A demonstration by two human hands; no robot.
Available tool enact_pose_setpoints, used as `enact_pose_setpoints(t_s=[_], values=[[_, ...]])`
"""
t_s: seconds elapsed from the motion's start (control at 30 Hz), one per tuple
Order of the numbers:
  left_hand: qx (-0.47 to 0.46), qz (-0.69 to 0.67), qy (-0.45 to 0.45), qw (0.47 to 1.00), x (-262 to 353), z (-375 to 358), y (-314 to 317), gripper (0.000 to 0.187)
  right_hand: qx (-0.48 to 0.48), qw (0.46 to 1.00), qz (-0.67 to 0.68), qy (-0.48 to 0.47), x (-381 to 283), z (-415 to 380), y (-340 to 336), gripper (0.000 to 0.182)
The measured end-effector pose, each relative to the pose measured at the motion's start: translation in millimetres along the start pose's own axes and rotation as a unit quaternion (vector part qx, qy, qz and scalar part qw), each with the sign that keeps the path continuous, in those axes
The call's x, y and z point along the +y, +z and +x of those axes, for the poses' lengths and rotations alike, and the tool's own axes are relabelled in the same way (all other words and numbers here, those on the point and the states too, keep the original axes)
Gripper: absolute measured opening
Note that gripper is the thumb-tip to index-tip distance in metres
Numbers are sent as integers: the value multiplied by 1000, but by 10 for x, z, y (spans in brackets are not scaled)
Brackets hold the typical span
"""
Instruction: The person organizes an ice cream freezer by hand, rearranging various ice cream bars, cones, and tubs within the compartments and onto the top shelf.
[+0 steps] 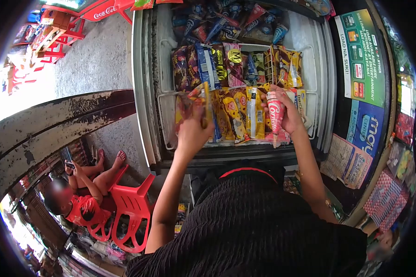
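Below me is an open chest freezer (147, 92) with wire baskets of wrapped ice cream. My left hand (195, 134) is closed around a yellow packet (201, 92) over the left part of the front basket; motion blurs it somewhat. In my right hand (291, 113) is a red and white Cornetto cone (275, 113), its tip pointing toward me, above the basket's right part. Yellow packets (235, 108) lie between my hands. The basket behind holds purple, blue and yellow packets (235, 60). Blue and red cones (217, 25) lie at the far end.
A person (81, 194) sits at the lower left with a phone, beside a red plastic chair (133, 203). A worn ledge (60, 113) runs left of the freezer. Posters (363, 60) and a handwritten sheet (346, 161) are on the right. Red furniture (99, 14) stands at the upper left.
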State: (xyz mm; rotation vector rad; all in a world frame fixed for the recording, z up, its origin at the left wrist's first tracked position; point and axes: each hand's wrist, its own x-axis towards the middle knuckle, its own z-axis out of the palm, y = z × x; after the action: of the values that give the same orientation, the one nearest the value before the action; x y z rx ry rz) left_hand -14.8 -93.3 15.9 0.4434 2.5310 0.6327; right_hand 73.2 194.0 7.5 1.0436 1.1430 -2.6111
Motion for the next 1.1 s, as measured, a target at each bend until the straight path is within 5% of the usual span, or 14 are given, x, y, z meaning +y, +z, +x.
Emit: enact_pose_setpoints(t_s=[0.07,0.17,0.33,0.4,0.47,0.53,0.67,0.73,0.9,0.93,1.0,1.1], values=[[-46,-145,35,988,252,-33,48,35,-21,999,28,-12,31,-38,13,49],[-83,-199,123,969,333,32,595,35,-65,998,16,-17,59,-84,33,51],[-117,-204,145,961,538,57,477,34,-79,996,26,-30,25,-169,123,49],[-80,-260,115,956,418,63,402,32,-117,914,385,62,15,-110,141,42],[-37,-238,120,963,140,92,423,29,-31,918,390,69,-82,-12,272,40],[-47,-170,28,984,-61,86,350,27,-100,967,222,80,-168,222,253,44],[-64,-75,4,995,-325,21,478,33,-28,997,-59,30,-531,1082,368,41],[-92,-99,1,991,-363,7,669,44,-36,995,-90,32,-716,1724,331,42],[-42,-145,-10,989,-311,51,864,62,33,947,-251,-199,-1020,3027,308,66],[-44,-139,-31,989,-310,97,866,62,157,902,-354,-191,-1047,2960,394,66],[-46,-133,-56,988,-361,136,863,63,211,831,-474,-199,-1000,2928,496,62],[-48,-161,-34,985,-445,138,815,67,61,844,-469,-255,-688,2814,455,51]])
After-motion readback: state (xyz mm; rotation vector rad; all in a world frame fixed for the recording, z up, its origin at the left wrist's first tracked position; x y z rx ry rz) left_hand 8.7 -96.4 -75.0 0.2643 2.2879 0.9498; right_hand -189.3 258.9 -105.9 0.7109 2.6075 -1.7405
